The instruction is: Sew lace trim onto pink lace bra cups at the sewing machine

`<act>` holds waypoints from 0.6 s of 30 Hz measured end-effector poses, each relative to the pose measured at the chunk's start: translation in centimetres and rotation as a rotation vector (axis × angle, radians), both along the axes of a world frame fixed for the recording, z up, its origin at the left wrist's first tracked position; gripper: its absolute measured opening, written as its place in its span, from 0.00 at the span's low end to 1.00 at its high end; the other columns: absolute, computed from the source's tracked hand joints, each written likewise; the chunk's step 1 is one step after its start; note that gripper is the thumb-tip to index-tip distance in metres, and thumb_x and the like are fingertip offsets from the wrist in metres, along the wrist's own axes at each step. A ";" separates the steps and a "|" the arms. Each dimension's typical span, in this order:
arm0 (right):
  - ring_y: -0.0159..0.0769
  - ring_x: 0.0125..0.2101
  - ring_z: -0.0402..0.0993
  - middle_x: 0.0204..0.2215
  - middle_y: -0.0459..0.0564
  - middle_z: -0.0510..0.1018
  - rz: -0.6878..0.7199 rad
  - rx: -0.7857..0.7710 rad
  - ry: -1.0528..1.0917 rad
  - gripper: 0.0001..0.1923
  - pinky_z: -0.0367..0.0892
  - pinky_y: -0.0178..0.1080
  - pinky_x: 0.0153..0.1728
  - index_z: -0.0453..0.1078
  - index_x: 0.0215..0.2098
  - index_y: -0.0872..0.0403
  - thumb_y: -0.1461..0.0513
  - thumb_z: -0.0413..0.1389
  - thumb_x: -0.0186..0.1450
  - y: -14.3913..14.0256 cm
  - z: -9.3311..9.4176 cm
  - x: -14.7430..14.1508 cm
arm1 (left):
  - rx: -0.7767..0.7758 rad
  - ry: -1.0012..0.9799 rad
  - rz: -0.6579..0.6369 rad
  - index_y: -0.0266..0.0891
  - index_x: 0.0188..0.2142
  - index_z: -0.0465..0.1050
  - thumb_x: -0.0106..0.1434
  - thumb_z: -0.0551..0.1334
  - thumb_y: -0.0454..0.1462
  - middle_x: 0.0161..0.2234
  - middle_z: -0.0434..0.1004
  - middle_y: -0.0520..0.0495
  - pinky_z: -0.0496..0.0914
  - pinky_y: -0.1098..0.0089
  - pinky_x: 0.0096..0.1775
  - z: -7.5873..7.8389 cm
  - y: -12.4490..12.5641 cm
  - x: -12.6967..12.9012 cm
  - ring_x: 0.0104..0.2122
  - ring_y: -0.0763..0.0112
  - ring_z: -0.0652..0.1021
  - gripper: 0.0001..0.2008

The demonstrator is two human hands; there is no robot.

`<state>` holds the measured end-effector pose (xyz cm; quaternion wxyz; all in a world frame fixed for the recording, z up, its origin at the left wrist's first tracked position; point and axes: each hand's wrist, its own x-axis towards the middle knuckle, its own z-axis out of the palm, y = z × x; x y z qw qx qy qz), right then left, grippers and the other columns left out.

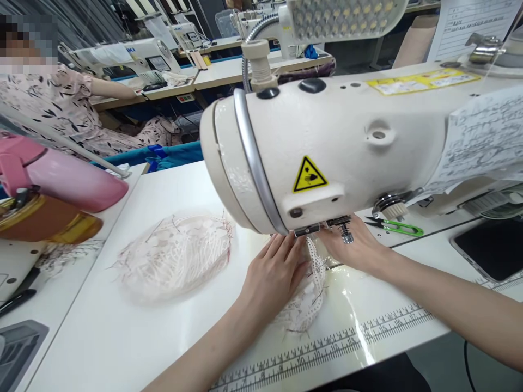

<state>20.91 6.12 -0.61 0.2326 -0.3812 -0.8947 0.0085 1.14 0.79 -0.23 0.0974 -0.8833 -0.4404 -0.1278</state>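
Observation:
A piece of white lace (312,288) with loose reddish-brown threads lies under the head of a white sewing machine (347,130). My left hand (273,269) rests flat on this lace, its fingers stretched toward the needle area. On the far side of the lace, close to the needle area, is my right hand (347,242); the machine head covers its fingers, so its grip cannot be made out. The needle itself is hidden. Left of my left hand, an oval pile of similar white lace (175,256) lies on the tabletop (163,348).
Green-handled thread snips (398,227) and a dark phone (492,247) lie on the right. A printed ruler (318,354) runs along the front edge. At left are a pink bottle (77,177) and an amber container (49,218). Another person (61,103) sits beyond.

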 end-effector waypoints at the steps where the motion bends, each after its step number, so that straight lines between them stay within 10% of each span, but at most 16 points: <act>1: 0.39 0.31 0.69 0.24 0.51 0.75 -0.028 -0.031 0.015 0.13 0.64 0.43 0.35 0.70 0.33 0.53 0.66 0.44 0.66 -0.1 0.3 -0.1 | -0.003 0.000 0.002 0.30 0.57 0.64 0.68 0.53 0.42 0.53 0.72 0.38 0.71 0.57 0.51 0.0 0.0 0.0 0.52 0.56 0.73 0.23; 6: 0.35 0.27 0.67 0.20 0.46 0.74 -0.062 -0.111 0.066 0.13 0.64 0.39 0.34 0.70 0.30 0.53 0.67 0.45 0.66 -0.3 0.9 -0.2 | 0.025 0.021 0.004 0.30 0.56 0.65 0.68 0.53 0.43 0.52 0.72 0.37 0.71 0.58 0.49 -0.1 0.2 0.1 0.52 0.56 0.73 0.22; 11: 0.33 0.28 0.68 0.29 0.46 0.78 0.126 0.239 0.078 0.16 0.61 0.37 0.31 0.72 0.35 0.52 0.73 0.47 0.57 -0.4 0.7 0.5 | 0.123 -0.003 -0.057 0.34 0.51 0.69 0.67 0.56 0.40 0.50 0.75 0.40 0.72 0.61 0.47 1.1 -0.2 0.1 0.49 0.60 0.75 0.16; 18: 0.31 0.32 0.66 0.26 0.43 0.74 0.387 0.164 -0.012 0.14 0.56 0.35 0.29 0.69 0.28 0.53 0.73 0.45 0.57 -0.4 0.6 0.8 | 0.145 0.172 -0.470 0.38 0.34 0.72 0.63 0.59 0.34 0.37 0.77 0.49 0.67 0.70 0.28 4.4 -4.0 0.0 0.33 0.70 0.75 0.03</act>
